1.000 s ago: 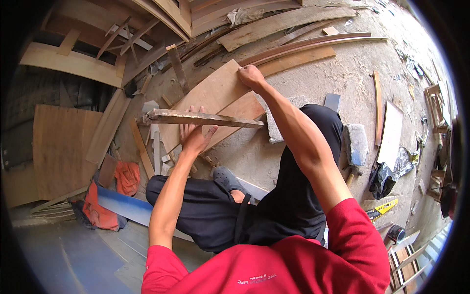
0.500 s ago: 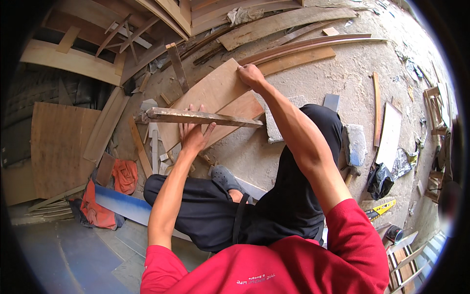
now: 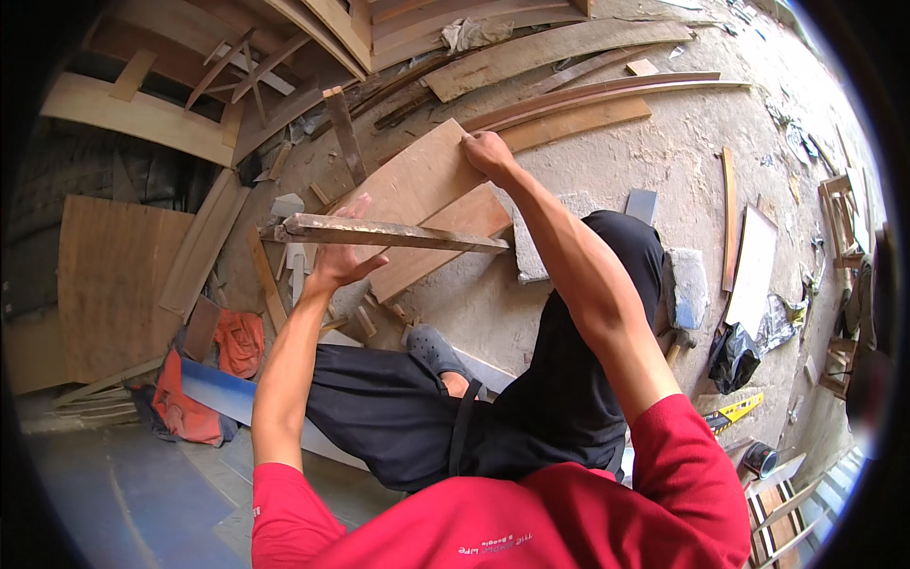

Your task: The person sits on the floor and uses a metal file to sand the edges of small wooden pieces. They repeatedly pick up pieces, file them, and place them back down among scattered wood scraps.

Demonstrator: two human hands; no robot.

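Note:
A light plywood panel [image 3: 417, 171] slants over the floor in front of me. My right hand [image 3: 486, 155] is closed on its far right corner. My left hand [image 3: 343, 251] is at the panel's left end, fingers stretched and thumb apart; whether its palm presses on the panel is hard to see. A worn wooden bar [image 3: 398, 234] crosses over my left hand and hides part of it. The bar's thicker end is on the left and its thin end points right. Beneath the panel lies a second, reddish-brown board [image 3: 445, 242].
Long wood strips [image 3: 588, 100] lie at the back, and a wooden frame [image 3: 142, 114] stands back left. A pale block [image 3: 536, 247] is beside my right knee. Toward the right are a hammer [image 3: 678, 346], a black bag [image 3: 733, 356] and a yellow-handled saw [image 3: 735, 412]. Orange cloth [image 3: 239, 343] lies left.
My left hand has shifted left along the panel toward its end, its fingers spreading. My left elbow has swung outward. My right hand keeps its hold on the corner, almost unmoved.

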